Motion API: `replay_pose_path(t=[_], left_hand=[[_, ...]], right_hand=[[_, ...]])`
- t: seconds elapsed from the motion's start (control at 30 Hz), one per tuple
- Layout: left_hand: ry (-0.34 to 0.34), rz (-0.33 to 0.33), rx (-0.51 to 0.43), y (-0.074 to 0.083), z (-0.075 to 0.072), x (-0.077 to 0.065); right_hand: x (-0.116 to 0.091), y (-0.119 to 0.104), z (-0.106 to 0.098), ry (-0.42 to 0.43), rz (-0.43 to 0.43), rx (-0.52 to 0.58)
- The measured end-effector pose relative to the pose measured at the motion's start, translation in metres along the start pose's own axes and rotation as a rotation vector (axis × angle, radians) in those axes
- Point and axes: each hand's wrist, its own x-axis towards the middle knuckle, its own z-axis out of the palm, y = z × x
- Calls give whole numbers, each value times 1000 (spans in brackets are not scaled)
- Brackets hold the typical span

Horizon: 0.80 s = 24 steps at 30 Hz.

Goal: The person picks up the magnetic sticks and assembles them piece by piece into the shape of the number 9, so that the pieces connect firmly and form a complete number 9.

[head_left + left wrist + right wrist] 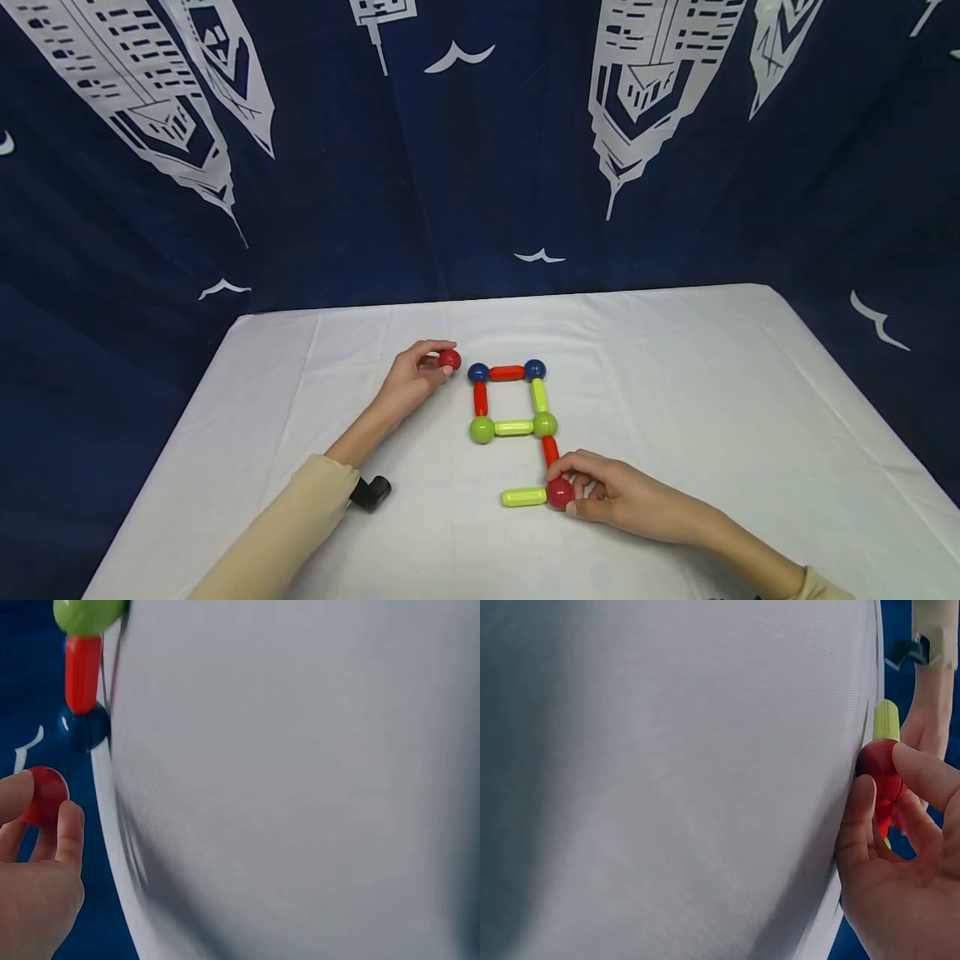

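Between thumb and fingers my left hand (pixel 416 375) pinches a red ball (pixel 450 359), just left of the figure's far left blue ball (pixel 478 373). My right hand (pixel 622 496) grips another red ball (pixel 559 493) at the near end of the figure. From that ball a yellow-green rod (pixel 524 497) points left and a red rod (pixel 551 452) runs up to a green ball (pixel 545 424). Beyond it, red and yellow-green rods with blue and green balls make a four-sided loop. The right wrist view shows the gripped ball (pixel 880 759) between thumb and fingertips.
A white cloth (pixel 675 400) covers the table. Behind its far edge hangs a dark blue curtain (pixel 420 192) printed with white buildings and birds. A black device (pixel 371 493) sits at the left wrist.
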Motion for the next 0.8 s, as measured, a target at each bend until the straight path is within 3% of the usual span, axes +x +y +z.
replay_pose_path(t=[0.3,0.5,0.8], left_hand=[[-106,-42,-51,7,-6,-52],[-189,-43,-18,11,-6,-83],[-376,-62,9,12,8,-112]], right_hand=[[-1,-2,0,-4,1,8],[-1,-2,1,6,11,6],[-1,-1,1,15,18,7]])
